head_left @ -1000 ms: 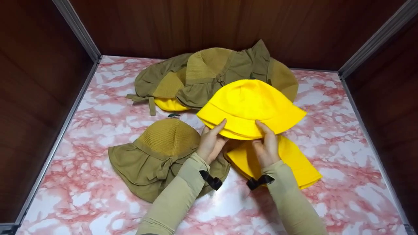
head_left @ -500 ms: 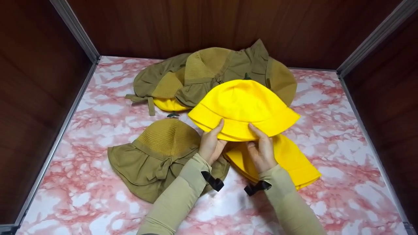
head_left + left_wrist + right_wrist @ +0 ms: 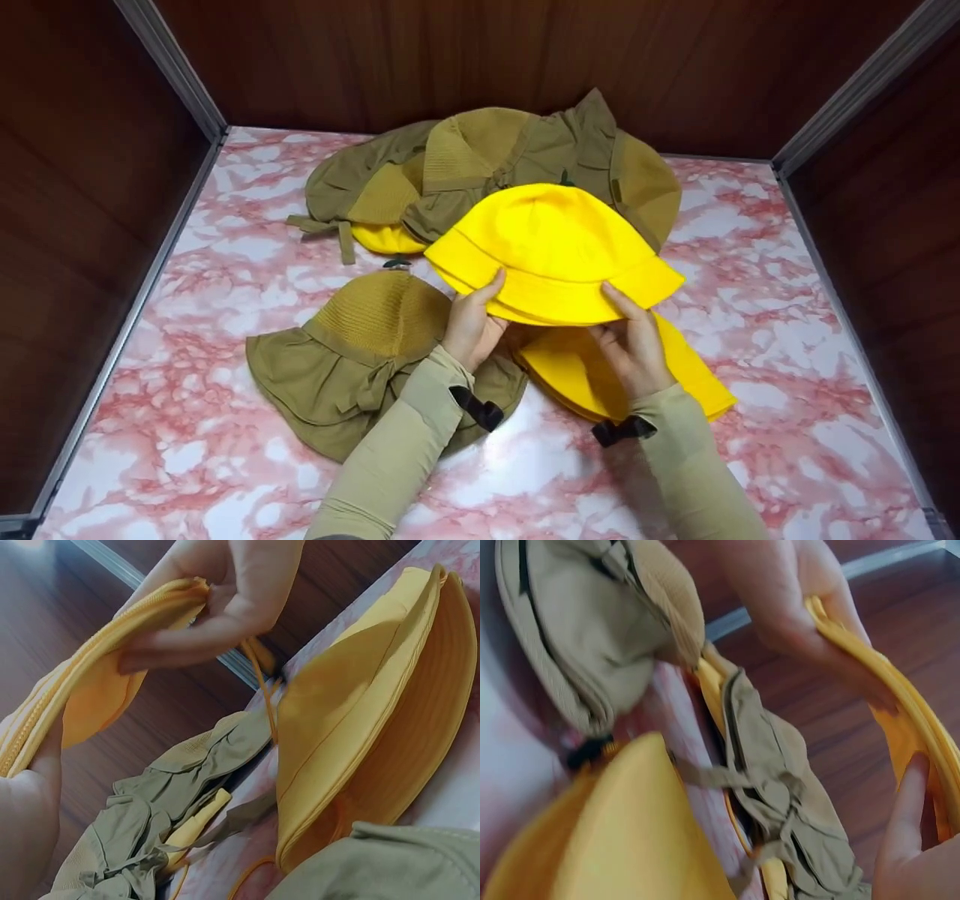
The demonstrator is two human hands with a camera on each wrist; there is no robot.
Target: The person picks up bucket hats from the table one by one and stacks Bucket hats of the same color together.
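A bright yellow bucket hat (image 3: 555,240), a small green sprout on its crown, is held above the table by both hands. My left hand (image 3: 474,330) pinches the front brim, thumb on top and fingers beneath. Farther right, my right hand (image 3: 637,351) grips the same brim in the same way. Both wrist views show the brim edge-on, with the hat's underside open. Below my right hand lies another yellow hat (image 3: 697,375), partly covered by hand and forearm. An olive hat (image 3: 386,322) with a mesh crown, ruffled brim and bow rests beside my left forearm.
Several olive hats (image 3: 480,150) are heaped against the back wall, a yellow hat (image 3: 388,238) peeking out under them. Dark wood-look panels (image 3: 480,52) with metal edging enclose the pink-and-white marbled table (image 3: 187,390) at the back and both sides.
The held yellow hat has shifted slightly left. My right hand moved left with it, then rightward along the brim, widening the space between my hands. The hats on the table stay put.
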